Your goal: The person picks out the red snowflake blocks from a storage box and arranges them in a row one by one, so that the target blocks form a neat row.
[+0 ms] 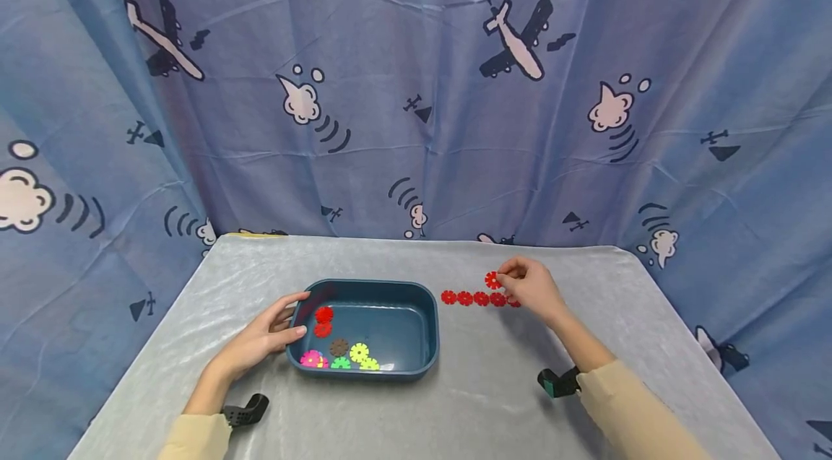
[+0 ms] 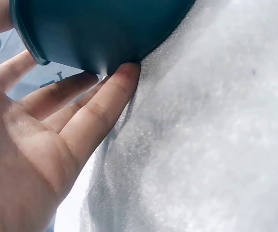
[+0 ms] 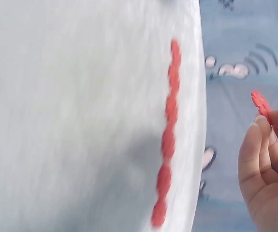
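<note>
My right hand pinches a red notched plastic disc between thumb and fingertips. The disc shows almost edge-on in the right wrist view, at the tips of the right fingers. Just below the hand, a row of several red discs lies on the table, its right end partly hidden by the hand. My left hand rests against the left end of a dark blue tray. Its fingers are stretched out, touching the tray's outer wall in the left wrist view.
Inside the tray, two red discs lie at the left, with a brown disc and several yellow, green and pink ones along the near side. A pale cloth covers the table. Behind its far edge hangs a blue patterned curtain.
</note>
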`<action>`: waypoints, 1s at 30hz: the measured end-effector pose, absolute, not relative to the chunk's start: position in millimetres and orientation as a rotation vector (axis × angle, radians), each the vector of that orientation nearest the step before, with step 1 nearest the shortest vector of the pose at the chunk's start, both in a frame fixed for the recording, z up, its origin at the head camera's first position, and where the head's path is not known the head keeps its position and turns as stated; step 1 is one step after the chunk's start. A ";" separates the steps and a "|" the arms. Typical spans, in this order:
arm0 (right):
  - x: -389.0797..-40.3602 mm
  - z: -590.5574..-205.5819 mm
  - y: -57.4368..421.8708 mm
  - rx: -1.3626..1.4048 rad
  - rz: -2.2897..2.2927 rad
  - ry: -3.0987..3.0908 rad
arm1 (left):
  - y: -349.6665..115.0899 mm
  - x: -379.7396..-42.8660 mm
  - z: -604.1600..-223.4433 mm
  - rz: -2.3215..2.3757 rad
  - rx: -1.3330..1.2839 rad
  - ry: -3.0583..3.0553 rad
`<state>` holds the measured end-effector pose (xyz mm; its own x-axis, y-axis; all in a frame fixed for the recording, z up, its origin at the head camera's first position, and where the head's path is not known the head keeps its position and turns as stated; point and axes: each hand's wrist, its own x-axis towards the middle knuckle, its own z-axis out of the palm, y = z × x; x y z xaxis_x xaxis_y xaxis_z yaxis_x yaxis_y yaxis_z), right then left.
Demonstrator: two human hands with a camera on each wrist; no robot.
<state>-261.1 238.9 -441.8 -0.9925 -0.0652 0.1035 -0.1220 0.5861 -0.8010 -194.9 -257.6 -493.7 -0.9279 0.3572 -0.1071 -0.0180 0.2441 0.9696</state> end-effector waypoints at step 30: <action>-266.4 -490.7 336.4 -0.178 1.360 -2.860 | -256.2 -195.0 -492.3 1.738 0.305 2.215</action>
